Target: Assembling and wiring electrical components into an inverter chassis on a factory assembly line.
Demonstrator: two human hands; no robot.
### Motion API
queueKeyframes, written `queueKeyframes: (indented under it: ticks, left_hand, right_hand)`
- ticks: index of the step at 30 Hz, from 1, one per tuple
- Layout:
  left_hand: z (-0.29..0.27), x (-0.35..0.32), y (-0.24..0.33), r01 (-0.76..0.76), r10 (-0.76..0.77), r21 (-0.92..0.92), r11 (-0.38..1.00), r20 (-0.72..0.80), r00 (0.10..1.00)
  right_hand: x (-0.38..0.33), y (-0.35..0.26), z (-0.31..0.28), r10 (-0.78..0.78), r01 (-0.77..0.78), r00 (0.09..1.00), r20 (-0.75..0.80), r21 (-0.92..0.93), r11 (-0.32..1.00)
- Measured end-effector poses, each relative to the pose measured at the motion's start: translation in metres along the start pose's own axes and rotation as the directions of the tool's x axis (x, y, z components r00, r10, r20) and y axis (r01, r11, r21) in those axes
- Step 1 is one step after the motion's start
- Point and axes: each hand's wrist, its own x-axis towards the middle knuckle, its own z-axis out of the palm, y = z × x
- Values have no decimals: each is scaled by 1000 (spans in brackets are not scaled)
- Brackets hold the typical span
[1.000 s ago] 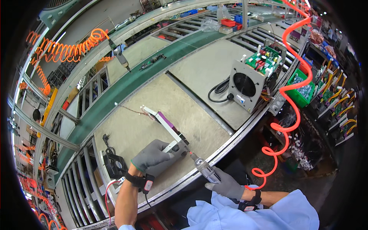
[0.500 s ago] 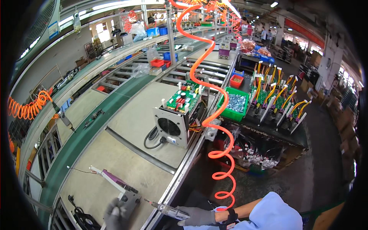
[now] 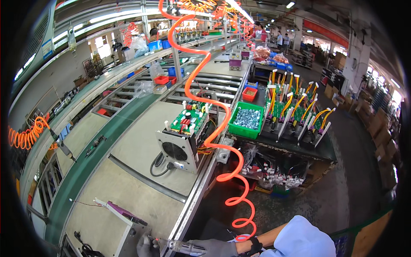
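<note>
My right hand point(image 3: 218, 247), in a grey glove, grips a power screwdriver point(image 3: 186, 247) lying nearly level, its bit pointing left. My left hand point(image 3: 147, 247), also gloved in grey, has its fingers curled together at the bit's tip. Whatever they pinch is too small to make out. Beside the left hand stands a grey metal panel point(image 3: 130, 235), tilted on the bench. A purple part point(image 3: 122, 213) and a thin wire extend from it toward the far left.
An open power unit point(image 3: 177, 147) with fan and green circuit board stands farther up the bench point(image 3: 141, 182). An orange coiled hose point(image 3: 233, 175) hangs across the view. At right are a green bin point(image 3: 247, 120) of small metal parts and several wired boards point(image 3: 295, 107). Another screwdriver point(image 3: 64, 147) hangs left.
My left hand has moved right, to the screwdriver's bit. The screwdriver has come closer to the panel, which now stands more upright. The whole view has shifted slightly.
</note>
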Motion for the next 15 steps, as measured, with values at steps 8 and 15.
queueKeyframes:
  ticks: [8,15]
  left_hand:
    - [4,-7,-4,28,-26,-51,998,44,999]
    - [8,-7,-10,37,-37,-19,999,15,999]
  right_hand:
    - [-4,9,-1,70,-71,997,37,12,997]
    - [-5,11,-3,57,-58,994,89,10,998]
